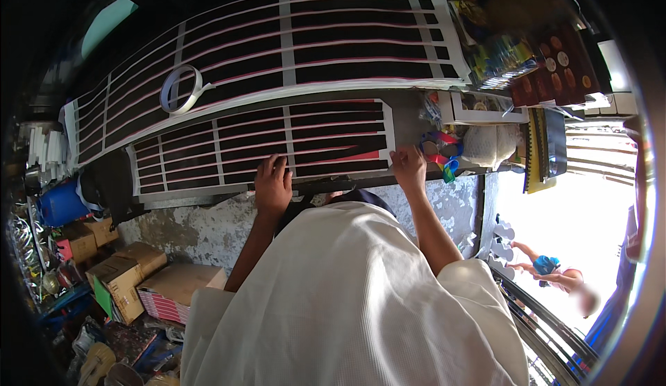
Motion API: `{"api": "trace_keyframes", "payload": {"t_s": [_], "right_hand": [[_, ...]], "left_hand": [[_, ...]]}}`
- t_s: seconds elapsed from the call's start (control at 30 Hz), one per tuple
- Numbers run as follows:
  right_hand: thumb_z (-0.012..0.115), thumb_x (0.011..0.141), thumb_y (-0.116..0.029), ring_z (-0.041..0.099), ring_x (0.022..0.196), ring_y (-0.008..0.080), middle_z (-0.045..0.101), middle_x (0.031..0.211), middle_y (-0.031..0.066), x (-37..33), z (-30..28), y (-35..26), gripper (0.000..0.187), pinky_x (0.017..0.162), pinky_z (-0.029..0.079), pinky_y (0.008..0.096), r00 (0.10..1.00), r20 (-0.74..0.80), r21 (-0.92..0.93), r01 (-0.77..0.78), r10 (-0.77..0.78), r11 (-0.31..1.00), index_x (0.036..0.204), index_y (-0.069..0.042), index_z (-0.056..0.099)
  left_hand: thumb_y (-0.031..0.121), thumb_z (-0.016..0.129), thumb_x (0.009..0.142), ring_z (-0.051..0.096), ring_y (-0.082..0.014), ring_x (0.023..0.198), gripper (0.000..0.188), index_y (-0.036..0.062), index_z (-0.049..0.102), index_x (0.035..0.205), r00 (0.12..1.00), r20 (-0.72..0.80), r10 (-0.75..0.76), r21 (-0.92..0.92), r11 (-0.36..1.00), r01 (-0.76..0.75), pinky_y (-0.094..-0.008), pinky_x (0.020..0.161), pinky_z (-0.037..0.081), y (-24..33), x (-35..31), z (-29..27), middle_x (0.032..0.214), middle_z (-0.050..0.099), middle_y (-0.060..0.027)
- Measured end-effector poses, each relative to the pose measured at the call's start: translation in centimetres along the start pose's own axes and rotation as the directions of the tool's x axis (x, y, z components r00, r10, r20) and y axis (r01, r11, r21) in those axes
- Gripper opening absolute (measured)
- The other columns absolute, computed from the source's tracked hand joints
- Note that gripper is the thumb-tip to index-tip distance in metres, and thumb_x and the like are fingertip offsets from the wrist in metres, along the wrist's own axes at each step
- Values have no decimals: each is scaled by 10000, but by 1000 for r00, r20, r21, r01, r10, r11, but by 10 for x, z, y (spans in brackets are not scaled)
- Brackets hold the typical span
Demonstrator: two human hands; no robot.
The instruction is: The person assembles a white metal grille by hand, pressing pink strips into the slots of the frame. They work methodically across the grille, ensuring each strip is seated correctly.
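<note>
Two hands rest at the lower edge of a black-striped sheet [253, 142] in the middle of the frame.
The left hand [273, 186], below the sheet's centre, lays its fingers on the lower edge, its grip loose and released; the right hand [409, 167] bends its fingers at the lower right corner, but whether its grip grasps the edge I cannot tell. A larger striped sheet [236, 47] spans the top of the worktop [408, 117], bearing a white tape roll [198, 86] at upper left; colourful ribbon [449, 167] lies right of the right hand.
</note>
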State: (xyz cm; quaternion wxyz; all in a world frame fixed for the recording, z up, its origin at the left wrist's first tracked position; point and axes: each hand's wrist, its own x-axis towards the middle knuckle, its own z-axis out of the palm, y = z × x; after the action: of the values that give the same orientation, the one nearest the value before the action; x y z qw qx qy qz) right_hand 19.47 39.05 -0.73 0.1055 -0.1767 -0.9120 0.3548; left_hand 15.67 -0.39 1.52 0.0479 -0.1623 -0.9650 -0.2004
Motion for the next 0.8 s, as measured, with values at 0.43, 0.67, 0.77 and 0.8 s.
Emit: {"api": "trace_keyframes", "payload": {"t_s": [0.43, 0.67, 0.77, 0.8], "right_hand": [[913, 879, -358, 784, 1050, 411, 819, 1060, 196, 36, 34, -24, 365, 943, 611, 505, 925, 124, -137, -343, 359, 929, 1026, -42, 806], [893, 891, -373, 816, 964, 404, 830, 945, 206, 30, 27, -12, 344, 891, 630, 486, 906, 180, -109, -369, 383, 923, 975, -44, 840], [884, 901, -351, 809, 980, 418, 831, 960, 199, 28, 26, -14, 297, 897, 630, 508, 917, 151, -94, -360, 370, 928, 951, -62, 831], [878, 910, -346, 807, 980, 423, 831, 964, 202, 26, 26, -14, 288, 896, 629, 516, 922, 143, -98, -350, 361, 932, 949, -65, 830]], "left_hand": [[272, 756, 1042, 566, -342, 1486, 475, 77, 709, 1472, 994, 68, -85, 114, 991, 76, -603, 1254, 411, -13, -12, 31, 1638, 591, -105], [268, 753, 1046, 557, -344, 1496, 484, 99, 695, 1496, 981, 133, -138, 134, 984, 120, -615, 1265, 396, -12, -11, 30, 1655, 581, -97], [186, 802, 994, 633, -386, 1365, 474, 43, 708, 1437, 997, 43, -63, 138, 989, 56, -540, 1169, 480, -9, -9, 28, 1579, 634, -161], [207, 787, 1010, 611, -374, 1401, 481, 63, 694, 1460, 992, 81, -97, 114, 990, 88, -568, 1202, 452, -9, -9, 27, 1602, 616, -137]]}}
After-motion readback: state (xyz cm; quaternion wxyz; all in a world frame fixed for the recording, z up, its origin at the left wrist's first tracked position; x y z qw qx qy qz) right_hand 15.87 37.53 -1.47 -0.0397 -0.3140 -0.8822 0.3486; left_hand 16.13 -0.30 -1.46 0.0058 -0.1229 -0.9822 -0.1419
